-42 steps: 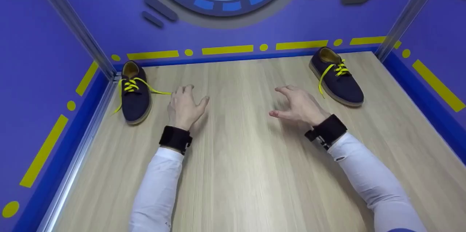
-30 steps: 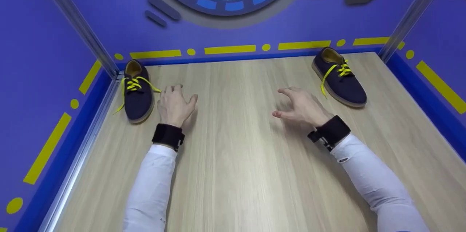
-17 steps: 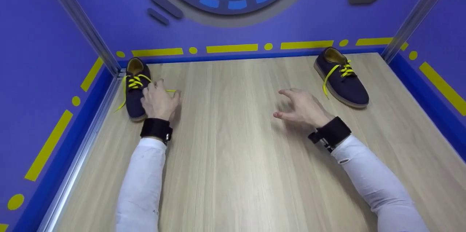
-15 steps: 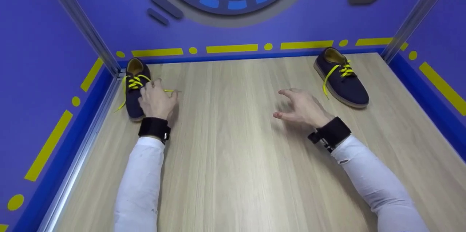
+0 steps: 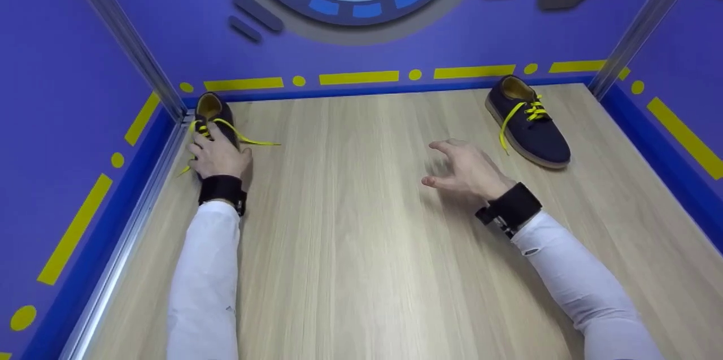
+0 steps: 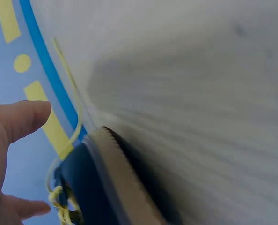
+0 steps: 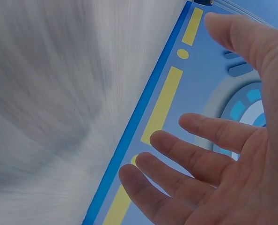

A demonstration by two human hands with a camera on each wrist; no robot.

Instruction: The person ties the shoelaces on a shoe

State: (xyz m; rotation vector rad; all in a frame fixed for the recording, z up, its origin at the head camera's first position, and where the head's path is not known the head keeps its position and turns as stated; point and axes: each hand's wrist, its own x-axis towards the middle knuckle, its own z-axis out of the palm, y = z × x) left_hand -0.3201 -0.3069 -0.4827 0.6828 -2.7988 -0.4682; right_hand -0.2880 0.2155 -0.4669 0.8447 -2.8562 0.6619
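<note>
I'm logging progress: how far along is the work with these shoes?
Nothing looks finished: the left-side shoe and right-side shoe both have loose lace ends. In hand: the left hand is over the first; contact is unclear. Likely remaining: the second, touched by neither hand; the right hand holds nothing.

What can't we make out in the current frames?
Head: most of the toe of the left navy lace-up shoe, behind the left hand and black wristband; contact unclear.
Left wrist: that shoe's remainder, cut off by the bottom edge.
Right wrist: dark item, mostly cut off by the top edge.
</note>
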